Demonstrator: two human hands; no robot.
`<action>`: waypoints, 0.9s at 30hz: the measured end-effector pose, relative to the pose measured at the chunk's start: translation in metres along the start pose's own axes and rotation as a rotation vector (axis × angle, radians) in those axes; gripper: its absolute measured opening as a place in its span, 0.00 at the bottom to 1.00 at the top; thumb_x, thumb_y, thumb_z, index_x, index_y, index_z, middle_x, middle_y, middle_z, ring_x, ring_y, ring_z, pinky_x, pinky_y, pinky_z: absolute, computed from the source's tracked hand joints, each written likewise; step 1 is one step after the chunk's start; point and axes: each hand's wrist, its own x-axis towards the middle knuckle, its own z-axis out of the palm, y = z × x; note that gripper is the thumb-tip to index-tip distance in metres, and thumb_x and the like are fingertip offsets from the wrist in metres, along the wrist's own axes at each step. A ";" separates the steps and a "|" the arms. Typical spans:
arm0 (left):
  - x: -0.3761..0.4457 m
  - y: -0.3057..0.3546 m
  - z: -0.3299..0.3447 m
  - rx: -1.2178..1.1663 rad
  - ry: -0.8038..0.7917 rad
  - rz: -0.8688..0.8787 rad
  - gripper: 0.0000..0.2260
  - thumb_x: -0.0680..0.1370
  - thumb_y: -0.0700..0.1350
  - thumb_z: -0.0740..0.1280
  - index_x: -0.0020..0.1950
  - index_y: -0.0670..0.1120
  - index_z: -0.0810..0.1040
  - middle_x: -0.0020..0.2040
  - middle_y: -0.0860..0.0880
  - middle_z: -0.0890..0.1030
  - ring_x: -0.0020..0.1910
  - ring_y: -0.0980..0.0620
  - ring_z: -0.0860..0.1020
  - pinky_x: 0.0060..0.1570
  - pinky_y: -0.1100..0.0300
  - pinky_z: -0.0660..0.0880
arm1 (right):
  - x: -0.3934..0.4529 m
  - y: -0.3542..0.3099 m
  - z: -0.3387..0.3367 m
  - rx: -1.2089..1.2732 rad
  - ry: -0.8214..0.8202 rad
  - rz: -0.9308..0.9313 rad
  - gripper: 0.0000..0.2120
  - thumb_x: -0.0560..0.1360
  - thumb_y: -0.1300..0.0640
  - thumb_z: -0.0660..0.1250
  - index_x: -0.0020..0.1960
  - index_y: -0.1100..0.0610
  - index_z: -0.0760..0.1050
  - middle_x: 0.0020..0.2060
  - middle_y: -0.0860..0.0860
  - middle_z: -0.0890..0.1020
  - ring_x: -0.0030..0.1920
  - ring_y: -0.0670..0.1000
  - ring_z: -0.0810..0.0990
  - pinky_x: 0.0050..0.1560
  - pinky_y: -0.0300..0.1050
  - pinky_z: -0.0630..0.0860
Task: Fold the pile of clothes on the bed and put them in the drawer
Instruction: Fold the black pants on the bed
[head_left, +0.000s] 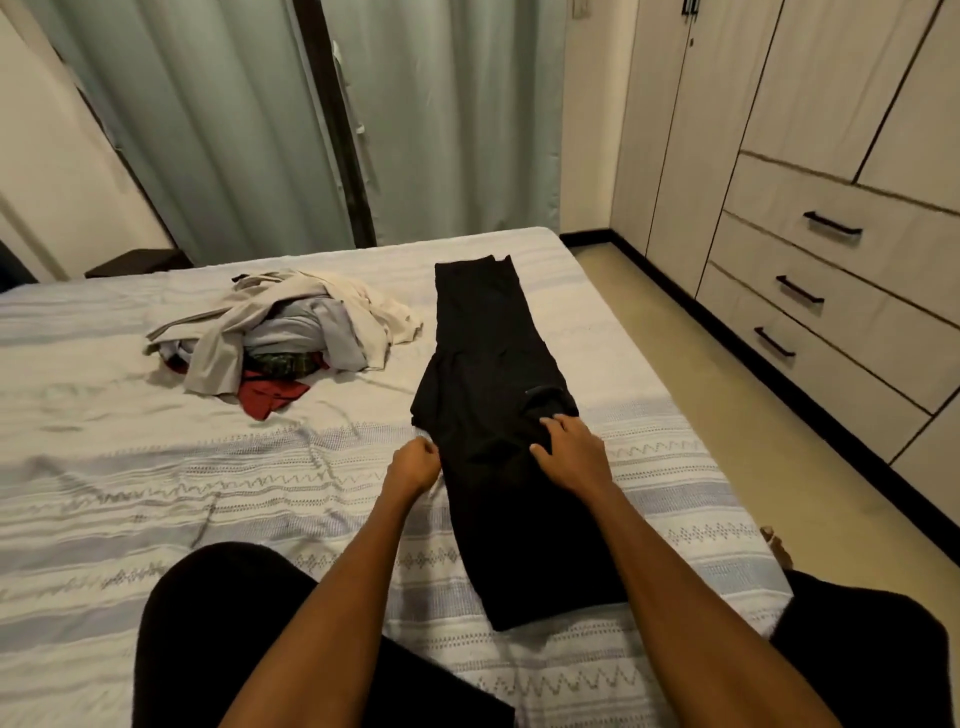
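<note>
Black trousers (493, 415) flat on bed (156, 493), under both hands: left hand (413, 462), right hand (571, 449)

Black trousers (498, 415), blue-striped white bedsheet (208, 493)

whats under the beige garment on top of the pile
Under the beige garment lie a pale lavender piece, a green patterned one and a red one. Anything deeper in the pile is covered.

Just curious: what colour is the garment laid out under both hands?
Black garment, plain and unpatterned, clearest in the head view.
</note>
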 end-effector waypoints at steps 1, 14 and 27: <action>0.010 0.003 -0.002 -0.028 0.018 -0.024 0.11 0.80 0.40 0.59 0.58 0.42 0.78 0.60 0.39 0.80 0.61 0.38 0.76 0.57 0.53 0.71 | 0.012 -0.005 0.002 -0.017 -0.018 -0.007 0.28 0.81 0.43 0.60 0.78 0.52 0.62 0.78 0.54 0.62 0.78 0.60 0.58 0.74 0.60 0.61; 0.157 0.020 0.003 -0.151 0.035 -0.257 0.19 0.84 0.47 0.56 0.74 0.45 0.62 0.69 0.37 0.70 0.66 0.35 0.72 0.66 0.43 0.68 | 0.182 -0.019 0.001 -0.124 -0.294 -0.053 0.28 0.84 0.38 0.46 0.82 0.45 0.52 0.82 0.50 0.50 0.81 0.59 0.45 0.78 0.63 0.42; 0.219 0.008 0.001 0.193 0.250 0.040 0.10 0.79 0.46 0.62 0.57 0.47 0.79 0.60 0.43 0.77 0.55 0.42 0.77 0.54 0.49 0.74 | 0.270 -0.002 0.000 -0.162 0.048 0.114 0.23 0.82 0.43 0.59 0.70 0.57 0.69 0.67 0.58 0.72 0.66 0.61 0.72 0.64 0.58 0.70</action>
